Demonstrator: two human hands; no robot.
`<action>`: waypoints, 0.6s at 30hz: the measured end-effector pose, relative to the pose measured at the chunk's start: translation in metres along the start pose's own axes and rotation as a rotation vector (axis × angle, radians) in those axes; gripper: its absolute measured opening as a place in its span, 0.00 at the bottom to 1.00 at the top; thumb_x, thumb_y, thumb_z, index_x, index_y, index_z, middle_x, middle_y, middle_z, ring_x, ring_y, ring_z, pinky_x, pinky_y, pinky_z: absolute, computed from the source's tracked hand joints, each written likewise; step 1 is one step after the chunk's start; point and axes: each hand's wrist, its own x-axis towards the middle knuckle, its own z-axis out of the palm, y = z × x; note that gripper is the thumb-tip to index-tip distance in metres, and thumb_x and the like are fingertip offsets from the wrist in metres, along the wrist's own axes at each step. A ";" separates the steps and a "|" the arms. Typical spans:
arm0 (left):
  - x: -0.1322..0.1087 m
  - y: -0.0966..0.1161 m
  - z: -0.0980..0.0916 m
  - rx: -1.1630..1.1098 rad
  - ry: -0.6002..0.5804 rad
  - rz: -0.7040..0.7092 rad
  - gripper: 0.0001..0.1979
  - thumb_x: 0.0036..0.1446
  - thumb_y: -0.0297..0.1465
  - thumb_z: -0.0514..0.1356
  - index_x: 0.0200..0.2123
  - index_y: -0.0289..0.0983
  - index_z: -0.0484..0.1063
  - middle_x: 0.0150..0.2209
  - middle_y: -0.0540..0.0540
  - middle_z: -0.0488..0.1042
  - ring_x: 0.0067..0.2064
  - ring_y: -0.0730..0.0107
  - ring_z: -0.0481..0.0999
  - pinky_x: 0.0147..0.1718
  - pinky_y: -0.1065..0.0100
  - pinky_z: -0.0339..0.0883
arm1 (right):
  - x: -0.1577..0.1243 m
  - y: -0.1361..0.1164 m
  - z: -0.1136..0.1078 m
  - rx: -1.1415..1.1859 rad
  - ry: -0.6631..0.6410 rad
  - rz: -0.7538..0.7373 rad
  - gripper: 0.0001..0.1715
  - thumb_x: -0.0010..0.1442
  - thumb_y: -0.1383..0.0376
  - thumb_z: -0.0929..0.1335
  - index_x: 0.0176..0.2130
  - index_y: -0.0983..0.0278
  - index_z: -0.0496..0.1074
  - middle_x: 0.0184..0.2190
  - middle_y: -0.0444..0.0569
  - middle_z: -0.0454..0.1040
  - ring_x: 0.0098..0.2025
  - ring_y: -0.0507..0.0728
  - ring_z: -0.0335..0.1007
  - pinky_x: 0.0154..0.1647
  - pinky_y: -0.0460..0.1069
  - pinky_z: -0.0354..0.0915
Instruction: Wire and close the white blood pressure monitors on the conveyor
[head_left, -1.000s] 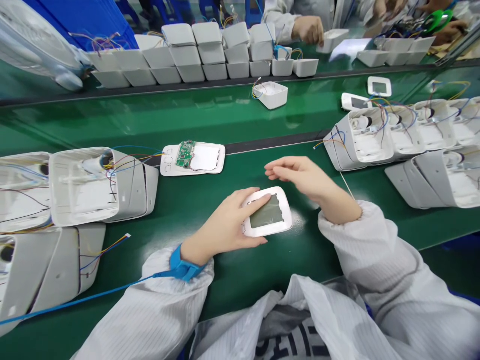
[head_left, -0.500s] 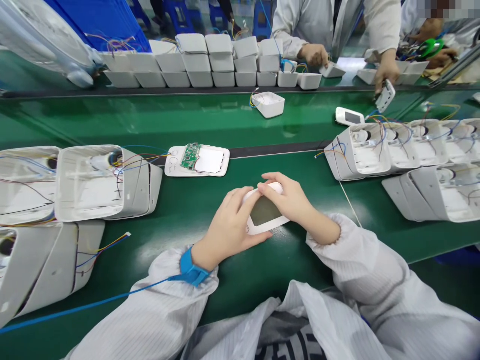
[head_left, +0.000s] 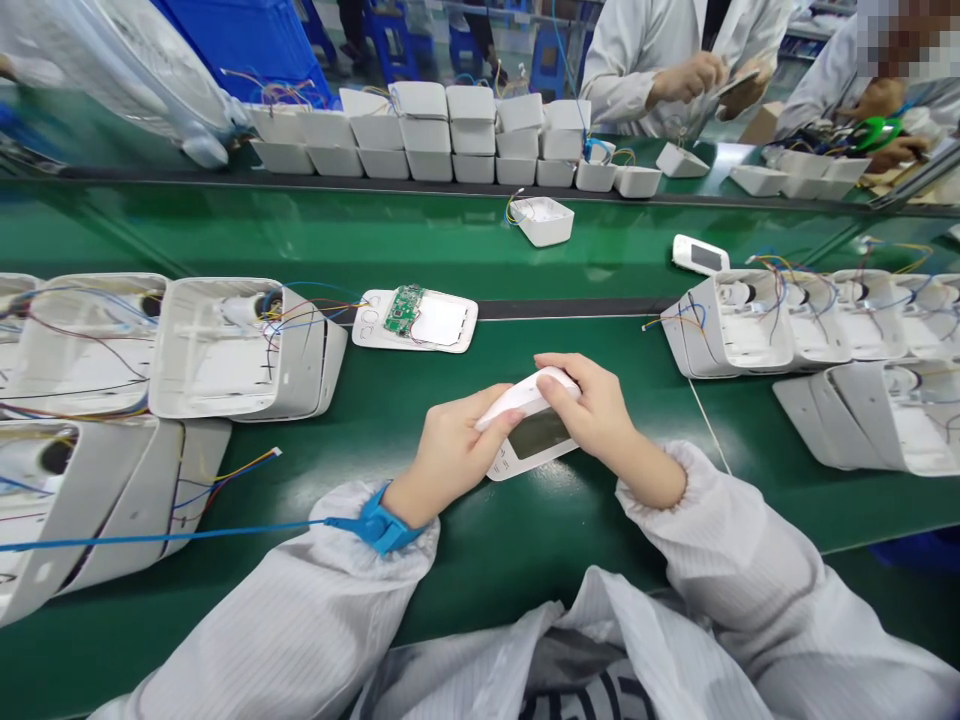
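Observation:
Between my hands is a white panel with a dark display window (head_left: 538, 436), held tilted over the green bench. My left hand (head_left: 459, 440) grips its left side, thumb on the front face and the other fingers behind. My right hand (head_left: 592, 405) closes on its upper right edge, thumb on the front. Just beyond lies a similar white panel (head_left: 442, 322), back side up, with a green circuit board (head_left: 403, 310) on it and thin wires running left. A blue strap (head_left: 386, 525) with a cord circles my left wrist.
White housings with wires and cylinders stand at left (head_left: 217, 350) and right (head_left: 750, 330). A white box (head_left: 544, 220) and a display panel (head_left: 701, 255) lie farther back. Stacked white boxes (head_left: 427, 135) line the far ledge. Co-workers in white coats (head_left: 630, 60) handle parts behind it.
The held panel has tilted, showing more of its top edge, and my left thumb now presses its front. A co-worker's hands have drawn back from the right side with a part.

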 end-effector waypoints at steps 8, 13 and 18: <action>-0.003 0.005 0.002 0.052 -0.024 0.044 0.15 0.68 0.37 0.54 0.51 0.38 0.75 0.39 0.48 0.82 0.35 0.70 0.79 0.34 0.71 0.66 | 0.006 0.003 -0.003 -0.138 0.008 -0.168 0.22 0.68 0.49 0.62 0.38 0.62 0.74 0.34 0.49 0.79 0.35 0.57 0.76 0.38 0.51 0.69; -0.006 0.008 0.006 0.029 -0.026 0.019 0.15 0.68 0.37 0.53 0.51 0.38 0.74 0.39 0.49 0.81 0.35 0.71 0.78 0.35 0.71 0.66 | 0.011 0.004 -0.005 -0.128 0.003 -0.220 0.21 0.69 0.52 0.62 0.36 0.63 0.74 0.32 0.48 0.79 0.33 0.56 0.76 0.36 0.50 0.68; -0.004 0.011 0.005 0.024 -0.046 -0.008 0.15 0.68 0.37 0.52 0.50 0.38 0.74 0.37 0.49 0.80 0.34 0.71 0.77 0.35 0.70 0.65 | 0.009 0.008 -0.002 -0.106 0.000 -0.178 0.24 0.68 0.48 0.62 0.36 0.62 0.75 0.33 0.48 0.80 0.34 0.56 0.77 0.38 0.51 0.70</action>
